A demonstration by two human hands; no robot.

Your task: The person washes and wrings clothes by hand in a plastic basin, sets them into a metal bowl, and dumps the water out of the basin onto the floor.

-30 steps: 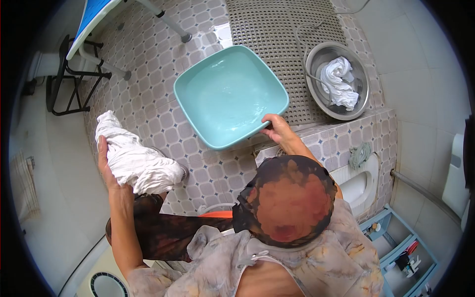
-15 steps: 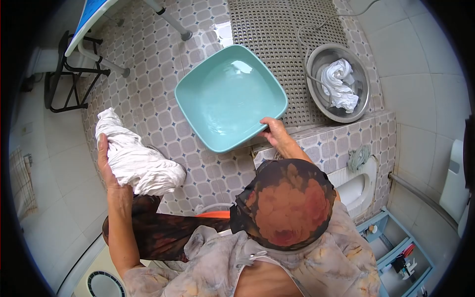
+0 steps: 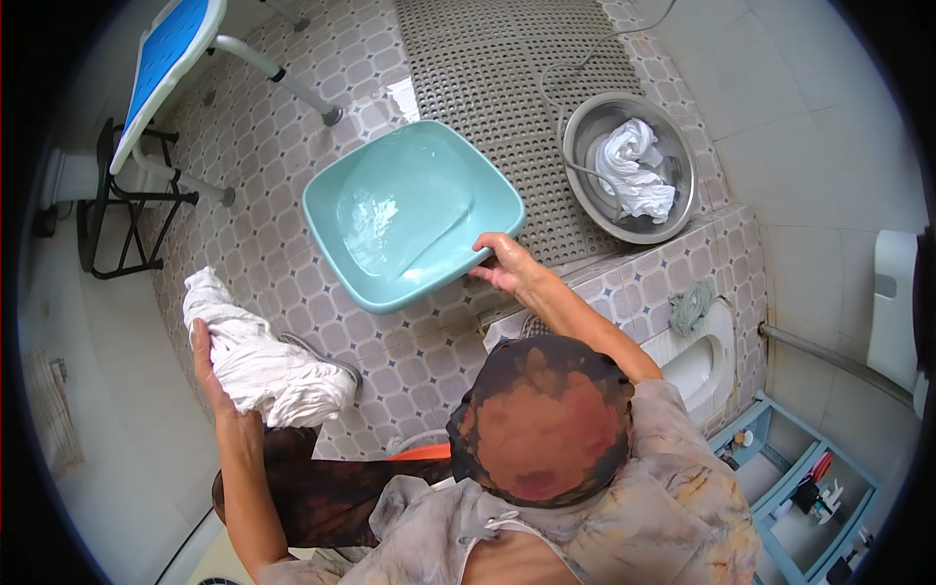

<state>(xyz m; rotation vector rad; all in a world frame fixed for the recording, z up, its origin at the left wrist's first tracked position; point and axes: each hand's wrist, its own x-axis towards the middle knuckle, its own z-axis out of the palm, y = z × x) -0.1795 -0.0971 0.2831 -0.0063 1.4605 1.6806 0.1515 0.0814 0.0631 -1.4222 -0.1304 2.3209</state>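
A bundle of wet-looking white cloth [image 3: 268,366] rests in my left hand [image 3: 216,375], whose thumb lies along its outer side; the other fingers are hidden beneath it. My right hand [image 3: 502,263] grips the near right rim of a square turquoise basin [image 3: 380,185]. Clear water shows in the basin, with ripples and reflected light. To the right, a round metal bowl [image 3: 582,122] holds another white cloth [image 3: 634,171], and a thin grey hose passes over its rim.
A blue and white seat [image 3: 171,58] with metal legs and a black folding frame [image 3: 122,214] stand at upper left. A perforated mat [image 3: 526,127] lies behind the basin. At right are a squat toilet [image 3: 697,366], a grey-green rag [image 3: 690,307] and a blue shelf [image 3: 780,468].
The basin has shifted left relative to the mat and tilted, with its water now rippling. My right arm reaches further out. The white bundle is still in my left hand.
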